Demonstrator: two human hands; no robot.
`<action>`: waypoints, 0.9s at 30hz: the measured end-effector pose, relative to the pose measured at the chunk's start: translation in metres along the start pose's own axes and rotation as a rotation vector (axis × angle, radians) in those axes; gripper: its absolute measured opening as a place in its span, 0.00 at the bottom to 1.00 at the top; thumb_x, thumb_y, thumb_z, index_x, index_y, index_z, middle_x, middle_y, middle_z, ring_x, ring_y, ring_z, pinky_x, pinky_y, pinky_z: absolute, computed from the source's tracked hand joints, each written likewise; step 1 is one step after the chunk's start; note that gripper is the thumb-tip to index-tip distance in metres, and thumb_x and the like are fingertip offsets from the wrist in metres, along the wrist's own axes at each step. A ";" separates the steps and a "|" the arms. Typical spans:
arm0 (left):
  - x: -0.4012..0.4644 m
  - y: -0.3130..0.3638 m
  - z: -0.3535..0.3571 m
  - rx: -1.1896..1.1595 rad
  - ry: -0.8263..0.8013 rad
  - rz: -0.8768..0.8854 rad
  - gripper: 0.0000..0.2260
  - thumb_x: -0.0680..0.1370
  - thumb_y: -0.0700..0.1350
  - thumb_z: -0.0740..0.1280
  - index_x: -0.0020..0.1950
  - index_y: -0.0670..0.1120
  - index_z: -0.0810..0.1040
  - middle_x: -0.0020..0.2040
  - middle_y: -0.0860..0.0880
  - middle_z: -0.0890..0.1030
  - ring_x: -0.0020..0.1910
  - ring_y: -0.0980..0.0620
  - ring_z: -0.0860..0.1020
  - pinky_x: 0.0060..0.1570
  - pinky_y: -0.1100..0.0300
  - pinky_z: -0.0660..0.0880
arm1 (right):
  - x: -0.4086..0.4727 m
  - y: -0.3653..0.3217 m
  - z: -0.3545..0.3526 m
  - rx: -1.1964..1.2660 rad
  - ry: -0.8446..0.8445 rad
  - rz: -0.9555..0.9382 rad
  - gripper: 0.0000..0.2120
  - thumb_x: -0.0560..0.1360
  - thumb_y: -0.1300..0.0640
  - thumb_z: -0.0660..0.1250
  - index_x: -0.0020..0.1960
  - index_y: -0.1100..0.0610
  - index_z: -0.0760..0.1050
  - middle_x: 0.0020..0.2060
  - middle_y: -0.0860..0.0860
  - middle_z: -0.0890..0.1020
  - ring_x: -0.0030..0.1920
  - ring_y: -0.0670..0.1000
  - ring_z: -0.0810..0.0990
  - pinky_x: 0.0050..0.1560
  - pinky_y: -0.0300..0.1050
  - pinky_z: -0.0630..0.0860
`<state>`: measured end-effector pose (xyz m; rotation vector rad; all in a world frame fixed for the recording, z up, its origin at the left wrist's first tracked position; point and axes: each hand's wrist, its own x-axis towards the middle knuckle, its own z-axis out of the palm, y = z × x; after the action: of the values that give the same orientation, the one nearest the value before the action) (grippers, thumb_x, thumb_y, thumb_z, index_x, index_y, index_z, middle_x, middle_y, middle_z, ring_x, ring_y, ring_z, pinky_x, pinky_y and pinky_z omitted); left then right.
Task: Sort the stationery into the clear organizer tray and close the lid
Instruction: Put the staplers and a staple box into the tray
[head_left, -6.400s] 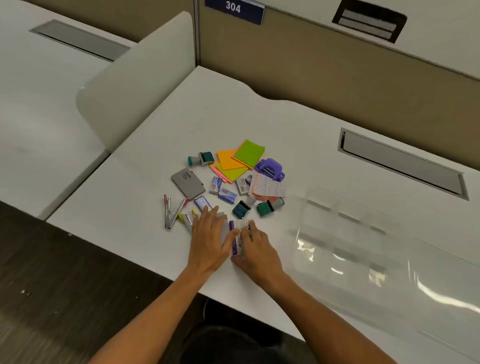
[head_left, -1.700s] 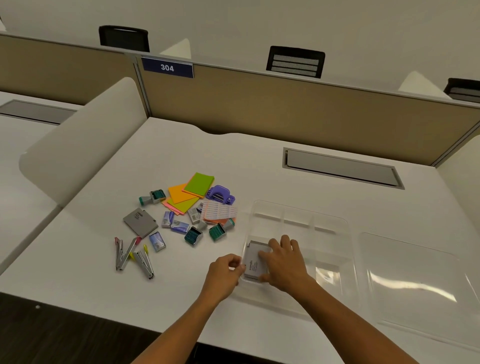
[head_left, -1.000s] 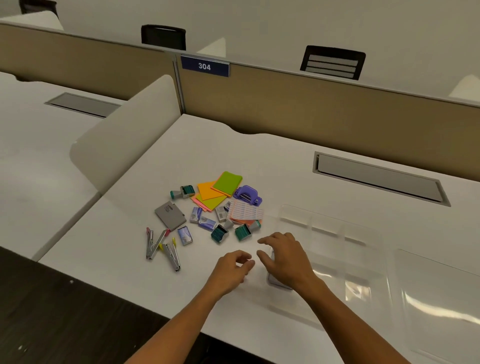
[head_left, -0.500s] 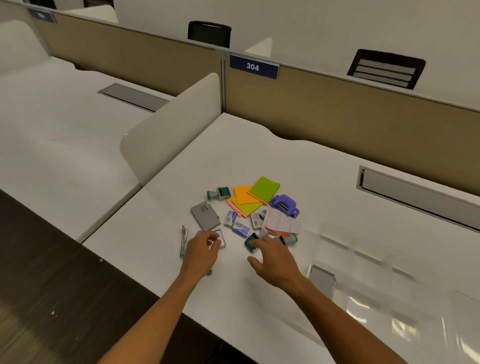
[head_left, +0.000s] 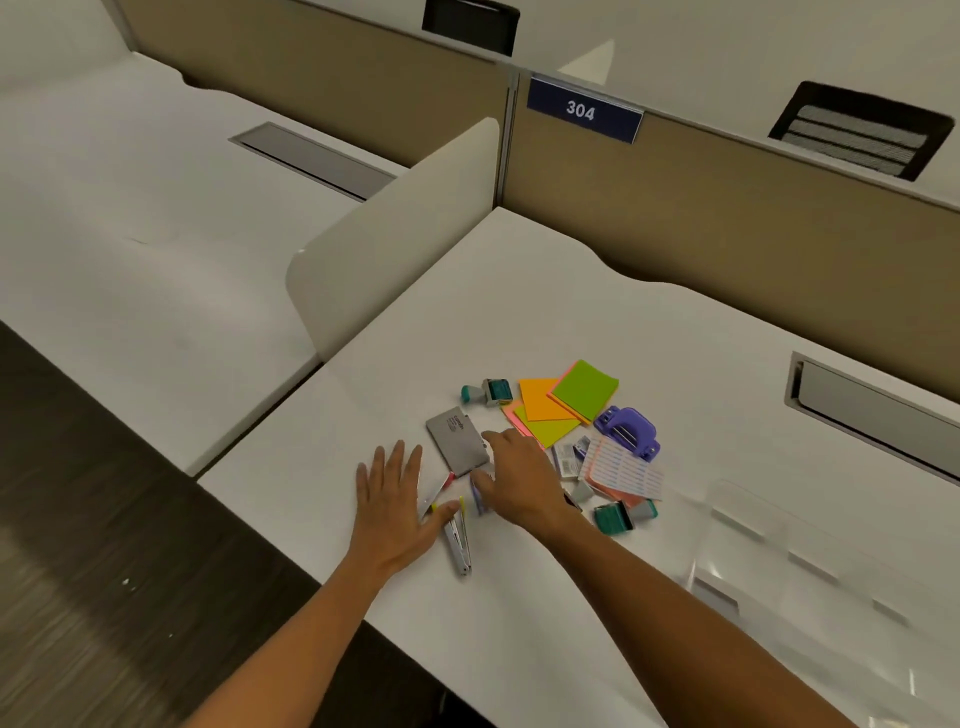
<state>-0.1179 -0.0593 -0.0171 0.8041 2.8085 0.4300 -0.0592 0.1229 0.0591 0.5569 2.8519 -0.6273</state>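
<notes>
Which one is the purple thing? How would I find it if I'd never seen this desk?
Start at the white desk under the blue 304 sign and find the pile of stationery. The purple hole punch sits at the pile's right edge, beside the green sticky notes and touching the lined label sheet. It's the only chunky purple item there.

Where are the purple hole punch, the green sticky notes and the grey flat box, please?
purple hole punch (head_left: 626, 430), head view, its top.
green sticky notes (head_left: 586, 389), head view, pad's middle.
grey flat box (head_left: 457, 441), head view, its lid.
</notes>
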 end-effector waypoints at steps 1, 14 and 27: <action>-0.001 -0.001 0.002 0.020 0.009 0.014 0.44 0.71 0.77 0.46 0.79 0.50 0.51 0.80 0.45 0.50 0.79 0.42 0.45 0.75 0.40 0.44 | 0.007 -0.004 0.001 0.002 0.006 0.002 0.26 0.76 0.48 0.64 0.72 0.54 0.66 0.65 0.55 0.74 0.64 0.57 0.71 0.61 0.51 0.73; -0.001 -0.004 0.010 0.074 0.068 0.023 0.36 0.76 0.71 0.47 0.77 0.51 0.62 0.79 0.45 0.58 0.78 0.42 0.53 0.75 0.39 0.51 | 0.050 -0.035 0.023 -0.034 -0.016 0.087 0.29 0.72 0.43 0.70 0.66 0.58 0.67 0.59 0.57 0.74 0.60 0.58 0.72 0.56 0.49 0.73; -0.003 -0.007 0.008 -0.073 0.264 0.038 0.24 0.77 0.64 0.59 0.63 0.48 0.76 0.60 0.47 0.74 0.64 0.47 0.70 0.71 0.44 0.61 | 0.034 -0.023 0.013 0.208 0.096 0.132 0.33 0.69 0.45 0.71 0.68 0.57 0.66 0.61 0.57 0.73 0.61 0.57 0.71 0.56 0.49 0.74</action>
<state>-0.1171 -0.0649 -0.0270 0.8428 2.9983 0.6872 -0.0988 0.1088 0.0481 0.8209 2.8248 -0.9017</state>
